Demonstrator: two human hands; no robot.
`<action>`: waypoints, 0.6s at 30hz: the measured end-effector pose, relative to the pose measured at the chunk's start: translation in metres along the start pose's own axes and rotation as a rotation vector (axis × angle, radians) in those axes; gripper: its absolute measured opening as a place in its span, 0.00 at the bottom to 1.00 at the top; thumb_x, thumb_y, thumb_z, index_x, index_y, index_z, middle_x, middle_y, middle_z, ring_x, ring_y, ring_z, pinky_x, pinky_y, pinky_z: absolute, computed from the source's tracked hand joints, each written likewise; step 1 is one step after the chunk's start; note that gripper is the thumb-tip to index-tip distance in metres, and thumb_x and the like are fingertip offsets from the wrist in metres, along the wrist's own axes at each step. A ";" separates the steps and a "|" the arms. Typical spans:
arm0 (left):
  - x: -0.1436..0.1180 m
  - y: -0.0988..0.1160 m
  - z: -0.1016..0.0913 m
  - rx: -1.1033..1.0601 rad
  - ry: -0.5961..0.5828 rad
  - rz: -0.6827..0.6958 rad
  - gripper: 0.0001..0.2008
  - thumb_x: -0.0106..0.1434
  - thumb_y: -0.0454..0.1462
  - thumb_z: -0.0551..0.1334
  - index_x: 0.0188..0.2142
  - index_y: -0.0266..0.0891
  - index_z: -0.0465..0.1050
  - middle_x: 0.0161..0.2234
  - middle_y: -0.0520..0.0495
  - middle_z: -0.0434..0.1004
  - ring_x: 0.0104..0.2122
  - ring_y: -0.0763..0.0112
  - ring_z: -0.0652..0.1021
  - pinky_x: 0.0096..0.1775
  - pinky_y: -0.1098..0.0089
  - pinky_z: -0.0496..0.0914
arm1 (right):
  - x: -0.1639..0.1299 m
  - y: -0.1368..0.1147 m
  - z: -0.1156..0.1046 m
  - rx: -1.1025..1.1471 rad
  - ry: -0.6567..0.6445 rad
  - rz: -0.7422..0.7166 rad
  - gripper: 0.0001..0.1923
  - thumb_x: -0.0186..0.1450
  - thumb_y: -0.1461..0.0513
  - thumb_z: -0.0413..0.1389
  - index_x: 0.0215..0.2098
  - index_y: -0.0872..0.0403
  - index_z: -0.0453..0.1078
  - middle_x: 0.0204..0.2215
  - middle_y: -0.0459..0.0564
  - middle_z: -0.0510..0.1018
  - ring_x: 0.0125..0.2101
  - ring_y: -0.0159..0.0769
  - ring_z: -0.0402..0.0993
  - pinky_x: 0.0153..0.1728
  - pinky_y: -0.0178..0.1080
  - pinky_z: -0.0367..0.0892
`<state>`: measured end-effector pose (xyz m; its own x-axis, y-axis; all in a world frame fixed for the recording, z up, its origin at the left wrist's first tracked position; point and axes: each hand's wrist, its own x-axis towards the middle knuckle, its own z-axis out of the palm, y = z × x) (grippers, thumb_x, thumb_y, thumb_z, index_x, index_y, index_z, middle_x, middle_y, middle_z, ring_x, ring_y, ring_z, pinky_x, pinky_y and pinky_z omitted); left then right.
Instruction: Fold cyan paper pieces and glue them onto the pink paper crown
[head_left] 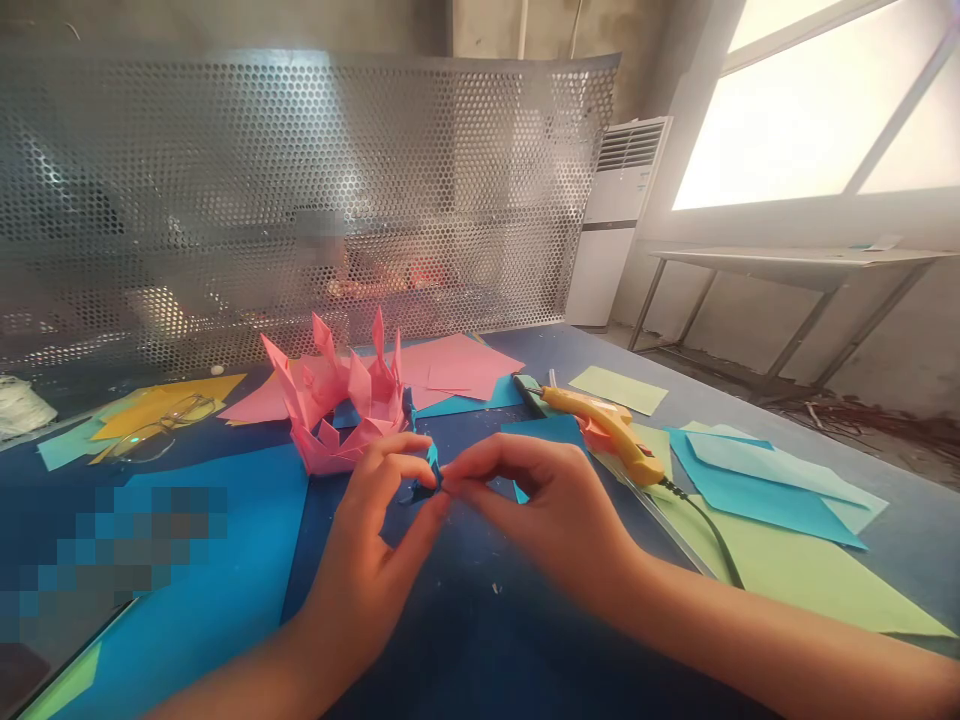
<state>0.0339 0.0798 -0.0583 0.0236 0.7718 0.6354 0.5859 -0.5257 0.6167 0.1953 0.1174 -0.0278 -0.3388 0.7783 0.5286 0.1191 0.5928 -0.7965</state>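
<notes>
Both my hands meet over the dark blue table (pixel 480 640), pinching a small folded blue paper piece (pixel 426 480) between their fingertips. My left hand (pixel 375 560) grips it from the left, my right hand (pixel 547 510) from the right. Just behind my left hand stands a pink folded paper crown shape (pixel 337 400) with several upright points.
A yellow glue gun (pixel 607 430) with a black cord lies right of my hands, next to a metal ruler (pixel 667 530). Loose sheets lie around: pink (pixel 457 365), blue (pixel 757 480), green (pixel 795 580), yellow (pixel 165 405). Glasses (pixel 161 425) rest at left. A perforated metal screen (pixel 300 200) backs the table.
</notes>
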 end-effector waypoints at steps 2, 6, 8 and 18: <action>0.000 0.000 0.000 -0.003 -0.015 0.018 0.03 0.66 0.35 0.56 0.37 0.47 0.65 0.49 0.52 0.66 0.52 0.73 0.69 0.53 0.70 0.60 | -0.001 -0.002 -0.001 -0.044 -0.004 -0.051 0.08 0.55 0.71 0.58 0.27 0.53 0.75 0.23 0.43 0.80 0.25 0.30 0.76 0.29 0.32 0.72; -0.001 0.001 -0.001 -0.003 -0.046 0.047 0.05 0.67 0.34 0.54 0.38 0.49 0.65 0.49 0.53 0.65 0.52 0.75 0.68 0.53 0.72 0.59 | 0.000 -0.004 -0.002 -0.099 -0.014 -0.124 0.10 0.55 0.73 0.56 0.26 0.53 0.73 0.22 0.42 0.78 0.23 0.29 0.74 0.27 0.31 0.70; -0.001 0.001 -0.001 -0.004 -0.041 0.053 0.06 0.67 0.34 0.55 0.38 0.49 0.65 0.49 0.54 0.66 0.52 0.76 0.68 0.53 0.73 0.59 | 0.000 -0.003 -0.003 -0.103 -0.019 -0.156 0.10 0.56 0.73 0.55 0.26 0.53 0.72 0.22 0.42 0.78 0.23 0.28 0.73 0.27 0.30 0.70; -0.002 -0.001 -0.003 -0.101 0.074 -0.022 0.10 0.67 0.34 0.53 0.43 0.50 0.69 0.42 0.56 0.72 0.46 0.74 0.71 0.49 0.73 0.64 | 0.001 0.001 -0.005 -0.013 -0.104 -0.320 0.05 0.61 0.70 0.58 0.30 0.55 0.73 0.27 0.46 0.79 0.28 0.30 0.75 0.31 0.31 0.71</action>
<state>0.0308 0.0776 -0.0594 -0.0500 0.7569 0.6516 0.5009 -0.5454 0.6720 0.1995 0.1198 -0.0267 -0.4541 0.5272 0.7182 0.0029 0.8070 -0.5905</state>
